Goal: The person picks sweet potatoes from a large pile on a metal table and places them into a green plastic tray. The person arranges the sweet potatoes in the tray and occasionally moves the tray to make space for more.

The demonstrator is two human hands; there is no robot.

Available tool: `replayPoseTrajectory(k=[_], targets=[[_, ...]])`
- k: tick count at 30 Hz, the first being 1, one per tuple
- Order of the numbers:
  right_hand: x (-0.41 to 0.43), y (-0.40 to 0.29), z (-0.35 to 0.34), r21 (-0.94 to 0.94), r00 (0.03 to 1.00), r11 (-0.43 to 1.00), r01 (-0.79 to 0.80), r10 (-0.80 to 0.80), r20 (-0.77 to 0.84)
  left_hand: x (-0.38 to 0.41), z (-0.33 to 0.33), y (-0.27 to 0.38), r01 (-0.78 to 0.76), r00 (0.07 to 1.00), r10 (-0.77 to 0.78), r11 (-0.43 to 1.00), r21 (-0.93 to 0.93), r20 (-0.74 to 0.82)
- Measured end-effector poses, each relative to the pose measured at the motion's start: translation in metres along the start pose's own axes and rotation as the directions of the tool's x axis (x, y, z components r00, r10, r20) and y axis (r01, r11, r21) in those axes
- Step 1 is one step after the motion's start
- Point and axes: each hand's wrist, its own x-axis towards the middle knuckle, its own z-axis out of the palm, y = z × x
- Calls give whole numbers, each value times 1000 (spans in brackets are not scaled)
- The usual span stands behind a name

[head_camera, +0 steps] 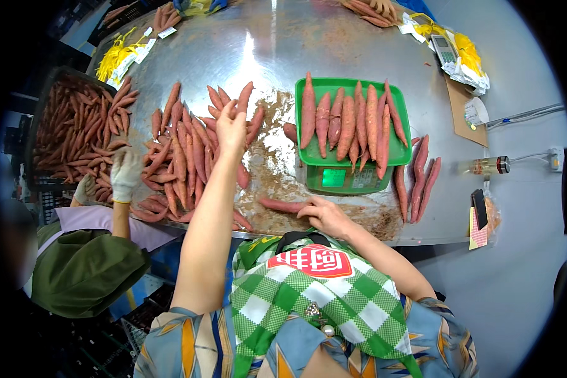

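Observation:
My left hand [231,126] reaches over a pile of red-skinned sweet potatoes [189,151] and grips one sweet potato [245,98] by its lower end. Close to my apron, my right hand [325,216] has its fingers around the end of a slender sweet potato [281,205] lying low over the table. Ahead of it stands a green digital scale [345,182] with a lit display. Several sweet potatoes [346,127] lie side by side in the scale's green tray [401,158], some jutting over its front rim.
Several long sweet potatoes [418,184] lie right of the scale. At left, a co-worker's gloved hand [125,175] is beside a black crate [42,137] of sweet potatoes. Yellow net bags [118,54] with labels lie at the back left. A glass jar [489,165] and a phone [478,209] are at right.

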Motion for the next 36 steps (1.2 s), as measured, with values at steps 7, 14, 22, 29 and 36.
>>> replayPoseTrajectory(k=[7, 14, 22, 29, 36], targets=[[-8, 12, 1, -138, 993, 986, -93, 101, 56, -8, -11, -55, -366, 905, 394, 538, 759, 158], [-7, 17, 8, -126, 988, 984, -122, 133, 82, 7, 6, -65, -267, 954, 242, 420, 867, 176], [-7, 26, 17, -84, 987, 984, -160, 161, 12, -45, 58, 39, -5, 976, 42, 986, -169, 212], [-6, 22, 20, -159, 993, 982, -98, 107, 49, -55, 107, 24, 132, 936, -110, 990, -44, 335], [-26, 16, 4, -71, 976, 993, -99, 83, -200, -67, 47, 21, 24, 991, -7, 992, -121, 136]])
